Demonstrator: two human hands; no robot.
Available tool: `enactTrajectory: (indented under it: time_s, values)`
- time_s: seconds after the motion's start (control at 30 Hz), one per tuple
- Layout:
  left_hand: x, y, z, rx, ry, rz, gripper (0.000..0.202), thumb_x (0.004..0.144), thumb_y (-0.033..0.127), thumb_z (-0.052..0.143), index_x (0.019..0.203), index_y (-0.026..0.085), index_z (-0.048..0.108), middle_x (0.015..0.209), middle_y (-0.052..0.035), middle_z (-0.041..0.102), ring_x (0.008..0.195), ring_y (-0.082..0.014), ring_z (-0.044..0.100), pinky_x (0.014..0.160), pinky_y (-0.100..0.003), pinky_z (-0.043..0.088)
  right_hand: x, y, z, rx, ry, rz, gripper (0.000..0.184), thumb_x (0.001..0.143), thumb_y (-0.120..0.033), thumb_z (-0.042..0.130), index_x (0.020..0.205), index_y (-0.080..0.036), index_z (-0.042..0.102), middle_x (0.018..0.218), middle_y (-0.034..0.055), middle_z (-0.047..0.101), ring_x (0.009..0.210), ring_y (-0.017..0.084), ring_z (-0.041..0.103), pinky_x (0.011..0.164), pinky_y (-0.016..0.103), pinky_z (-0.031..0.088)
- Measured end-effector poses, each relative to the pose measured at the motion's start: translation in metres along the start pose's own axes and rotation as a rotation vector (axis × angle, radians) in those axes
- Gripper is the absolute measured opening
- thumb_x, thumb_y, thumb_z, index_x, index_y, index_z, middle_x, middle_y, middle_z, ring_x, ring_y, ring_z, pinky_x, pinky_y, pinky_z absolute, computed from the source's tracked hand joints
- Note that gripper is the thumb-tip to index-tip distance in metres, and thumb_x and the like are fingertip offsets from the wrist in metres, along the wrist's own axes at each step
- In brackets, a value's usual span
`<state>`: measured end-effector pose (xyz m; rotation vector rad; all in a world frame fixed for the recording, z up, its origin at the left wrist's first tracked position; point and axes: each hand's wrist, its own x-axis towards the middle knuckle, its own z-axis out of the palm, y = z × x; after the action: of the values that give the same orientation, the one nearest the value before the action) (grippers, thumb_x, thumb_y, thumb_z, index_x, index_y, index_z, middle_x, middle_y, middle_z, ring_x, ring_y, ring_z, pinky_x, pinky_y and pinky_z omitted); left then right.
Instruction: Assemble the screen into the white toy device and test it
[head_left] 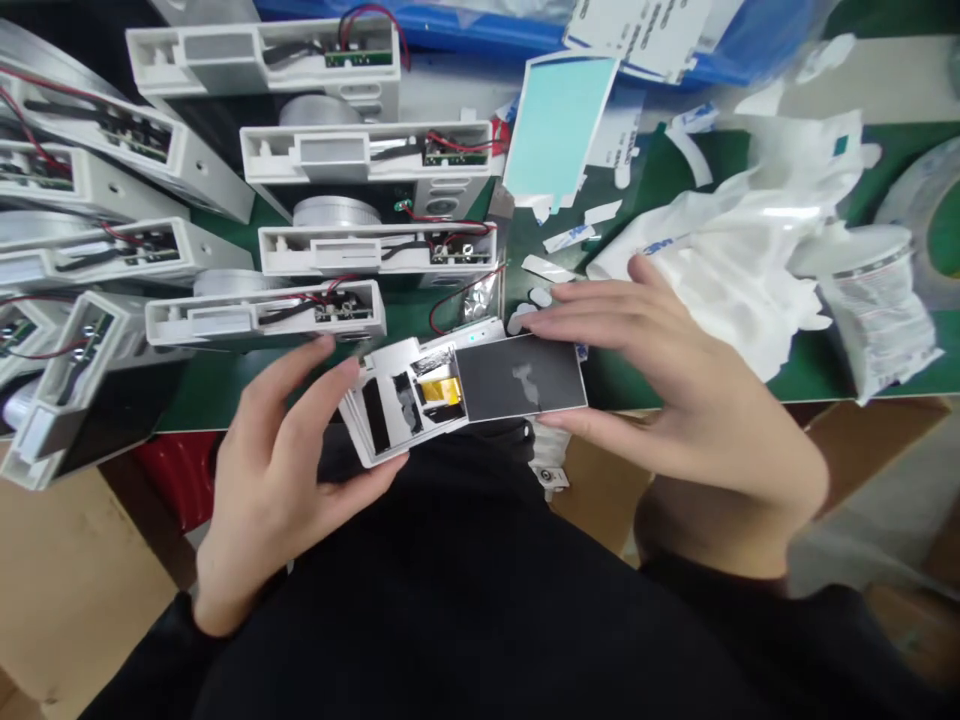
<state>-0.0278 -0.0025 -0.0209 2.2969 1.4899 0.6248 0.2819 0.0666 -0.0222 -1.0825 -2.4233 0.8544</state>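
Between my hands is a white device housing (388, 400) with black strips and a piece of yellow tape on its exposed face. My left hand (281, 455) is closed around the housing's left end, thumb at the lower edge and fingers at the upper one. A flat dark display panel (517, 378), with a grey smudge in its middle, extends from the housing's right side. My right hand (637, 370) grips this panel by its long edges, thumb below and fingers above. The panel's left edge meets the housing beside the yellow tape; whether they are joined there I cannot tell.
Several white camera-like housings (319, 260) with red wires stand at the left and centre of the green table. Behind my right hand lie a pale green sheet (559, 125), paper scraps (570, 237) and crumpled white plastic (720, 250). A tape roll (919, 210) is far right.
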Motion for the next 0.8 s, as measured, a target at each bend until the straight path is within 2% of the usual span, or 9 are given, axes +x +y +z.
enactTrajectory:
  time_s: [0.07,0.13,0.23,0.33,0.43,0.53,0.63,0.7,0.8]
  values:
    - [-0.002,0.009,-0.004,0.101,0.060,-0.021,0.088,0.078,0.030,0.087,0.153,0.023,0.043,0.146,-0.0146,0.055,0.130,-0.0353,0.060,0.104,-0.047,0.059,-0.001,-0.001,0.000,0.057,0.023,-0.013,0.058,0.092,-0.041,0.072,0.145,-0.033,0.051,0.132,0.0072,0.071,0.132,0.036,0.061,0.125,0.068,0.028]
    - [-0.001,0.018,-0.007,0.151,0.093,-0.020,0.084,0.080,0.033,0.084,0.153,0.025,0.044,0.150,-0.0120,0.054,0.131,-0.0348,0.059,0.106,-0.047,0.058,-0.003,-0.004,0.003,0.155,0.043,0.010,0.067,0.091,-0.032,0.072,0.151,-0.036,0.042,0.139,0.0060,0.066,0.131,0.033,0.062,0.123,0.062,0.037]
    - [0.011,0.029,-0.007,0.130,0.072,0.104,0.081,0.083,0.048,0.081,0.150,0.020,0.047,0.141,-0.0128,0.064,0.127,-0.0349,0.063,0.108,-0.051,0.056,-0.006,-0.012,0.008,0.275,0.083,0.101,0.080,0.091,-0.020,0.067,0.157,-0.045,0.030,0.153,0.0014,0.055,0.136,0.031,0.058,0.116,0.055,0.051]
    - [0.031,0.037,-0.004,0.085,-0.029,0.132,0.079,0.088,0.050,0.075,0.153,0.019,0.042,0.136,-0.0113,0.069,0.124,-0.0338,0.067,0.104,-0.051,0.057,-0.003,-0.021,0.012,0.243,0.121,0.089,0.079,0.092,-0.022,0.064,0.157,-0.048,0.028,0.151,-0.0028,0.057,0.138,0.032,0.057,0.125,0.059,0.040]
    - [0.047,0.040,-0.001,0.024,-0.121,0.059,0.076,0.095,0.041,0.067,0.160,0.028,0.029,0.136,-0.0069,0.070,0.123,-0.0323,0.068,0.095,-0.050,0.061,0.005,-0.029,0.015,0.197,0.107,0.024,0.075,0.095,-0.030,0.060,0.159,-0.047,0.023,0.146,-0.0038,0.062,0.130,0.030,0.063,0.130,0.058,0.033]
    - [0.052,0.039,0.001,-0.026,-0.124,0.049,0.073,0.095,0.031,0.067,0.158,0.032,0.031,0.135,-0.0041,0.070,0.122,-0.0313,0.069,0.093,-0.049,0.062,0.014,-0.034,0.019,0.184,0.099,0.019,0.064,0.099,-0.037,0.057,0.157,-0.043,0.030,0.144,-0.0015,0.064,0.131,0.030,0.063,0.130,0.057,0.035]
    - [0.048,0.039,0.001,-0.082,-0.107,-0.016,0.071,0.092,0.032,0.070,0.155,0.035,0.036,0.134,-0.0014,0.071,0.121,-0.0292,0.070,0.098,-0.048,0.063,0.020,-0.034,0.023,0.288,0.139,-0.095,0.051,0.100,-0.037,0.058,0.149,-0.031,0.044,0.146,0.0013,0.063,0.135,0.027,0.059,0.128,0.049,0.039]
    - [0.043,0.040,0.000,-0.140,-0.069,-0.112,0.066,0.091,0.034,0.071,0.150,0.039,0.043,0.132,0.0010,0.072,0.120,-0.0279,0.071,0.100,-0.048,0.064,0.021,-0.032,0.025,0.340,0.138,-0.173,0.051,0.099,-0.036,0.061,0.146,-0.022,0.046,0.148,0.0049,0.061,0.139,0.023,0.055,0.126,0.043,0.041]
    - [0.034,0.041,-0.004,-0.287,0.002,-0.232,0.060,0.086,0.031,0.073,0.141,0.041,0.049,0.136,0.0028,0.070,0.124,-0.0271,0.069,0.105,-0.049,0.064,0.021,-0.024,0.027,0.293,0.106,-0.124,0.059,0.097,-0.044,0.065,0.146,-0.017,0.046,0.147,0.0126,0.059,0.140,0.025,0.052,0.121,0.043,0.044]
